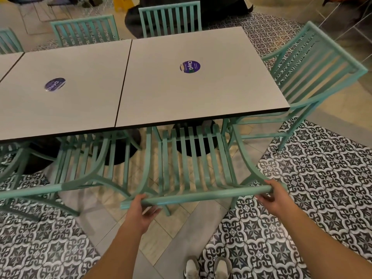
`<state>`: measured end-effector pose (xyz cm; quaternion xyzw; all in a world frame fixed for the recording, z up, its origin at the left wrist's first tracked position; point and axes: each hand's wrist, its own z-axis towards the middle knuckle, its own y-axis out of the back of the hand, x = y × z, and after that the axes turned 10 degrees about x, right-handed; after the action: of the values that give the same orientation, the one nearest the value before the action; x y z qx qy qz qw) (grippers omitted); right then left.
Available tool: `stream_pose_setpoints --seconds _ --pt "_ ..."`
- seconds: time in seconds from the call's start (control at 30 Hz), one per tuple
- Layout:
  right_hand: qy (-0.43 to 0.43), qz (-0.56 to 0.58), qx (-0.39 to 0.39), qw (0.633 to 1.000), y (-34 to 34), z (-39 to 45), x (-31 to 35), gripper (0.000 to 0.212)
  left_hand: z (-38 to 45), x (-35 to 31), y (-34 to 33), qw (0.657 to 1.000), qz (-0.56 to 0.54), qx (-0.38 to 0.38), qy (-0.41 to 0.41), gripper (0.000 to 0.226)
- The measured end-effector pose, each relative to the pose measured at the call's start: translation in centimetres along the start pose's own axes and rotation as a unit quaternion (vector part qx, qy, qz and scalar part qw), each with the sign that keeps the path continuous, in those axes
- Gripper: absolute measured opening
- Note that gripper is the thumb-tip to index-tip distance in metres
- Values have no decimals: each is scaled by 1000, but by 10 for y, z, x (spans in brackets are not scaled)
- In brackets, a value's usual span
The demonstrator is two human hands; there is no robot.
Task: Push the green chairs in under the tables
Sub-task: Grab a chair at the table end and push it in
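A green slatted chair [201, 195] stands right in front of me, its seat partly under the near edge of the grey table [201, 93]. My left hand [141, 208] grips the left end of its top rail, and my right hand [273, 196] grips the right end. A second green chair [88, 158] to the left sits tucked under the neighbouring grey table [60, 101]. Another green chair [314, 73] stands at the right end of the table, angled, with its seat under the tabletop.
Two more green chairs [171, 19] [86, 29] line the far side, with a person seated behind one. Black round table bases [193, 141] stand under the tops. My shoes [207, 268] are on the patterned tile floor [322, 178].
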<state>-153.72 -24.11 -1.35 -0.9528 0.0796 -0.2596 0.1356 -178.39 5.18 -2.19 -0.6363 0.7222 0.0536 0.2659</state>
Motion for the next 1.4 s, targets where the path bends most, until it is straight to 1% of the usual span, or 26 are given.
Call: stream_pose_setpoints --seconds 0.13,0.2,0.23,0.3,0.4,0.47,0.5,0.6,0.63,0.7,0.8,0.87,0.93,1.03,1.1,1.17,1.23,1.27,1.3,1.37,1.4 --pt "39 -3 24 999 11 -4 -3 13 3 -8 21 995 55 -47 -64 52" --pt "59 -13 32 998 22 -6 -3 25 0 -17 29 983 134 -72 -100 60" --pt "67 -25 31 997 28 -7 -3 32 -1 -22 30 969 195 -85 -123 62" --pt "81 -58 16 995 40 -11 -1 42 -6 -33 27 926 323 -100 -169 61" --pt "99 -117 0 988 53 -20 4 49 -12 -49 8 836 494 -88 -220 58" --pt "109 -169 -1 980 61 -28 12 53 -11 -58 -13 774 579 -65 -248 57" --pt "112 -193 -5 975 64 -32 16 56 -11 -63 -25 753 603 -51 -258 57" --pt "143 -216 -18 966 84 -46 29 51 -13 -57 -75 703 658 -1 -270 54" --pt "145 -227 -19 963 90 -48 33 49 -17 -49 -91 695 666 20 -270 53" --pt "143 -240 -9 960 105 -49 46 48 -27 -27 -120 690 669 65 -269 49" --pt "143 -215 -4 966 126 -41 70 50 -38 7 -161 685 666 120 -269 41" --pt "146 -193 -1 970 142 -34 92 48 -40 30 -197 656 688 139 -275 37" --pt "154 -185 2 971 160 -25 120 46 -44 58 -243 627 709 156 -283 40" --pt "159 -182 7 970 194 -17 169 35 -46 107 -315 592 737 170 -278 45" --pt "164 -186 -2 969 219 -13 197 34 -50 140 -358 587 745 177 -263 49" --pt "177 -208 -9 962 245 -10 230 39 -50 171 -405 585 745 193 -255 50" --pt "179 -220 -29 959 265 -1 265 48 -51 196 -450 590 740 196 -257 50" --pt "180 -222 -32 958 269 1 276 51 -53 204 -465 600 731 196 -261 50" --pt "180 -216 -30 959 275 8 290 51 -54 213 -483 617 717 194 -262 49" --pt "180 -206 -24 962 283 27 318 52 -47 228 -522 660 681 187 -256 47" --pt "178 -204 -24 962 284 36 331 52 -44 234 -541 676 669 184 -248 47"
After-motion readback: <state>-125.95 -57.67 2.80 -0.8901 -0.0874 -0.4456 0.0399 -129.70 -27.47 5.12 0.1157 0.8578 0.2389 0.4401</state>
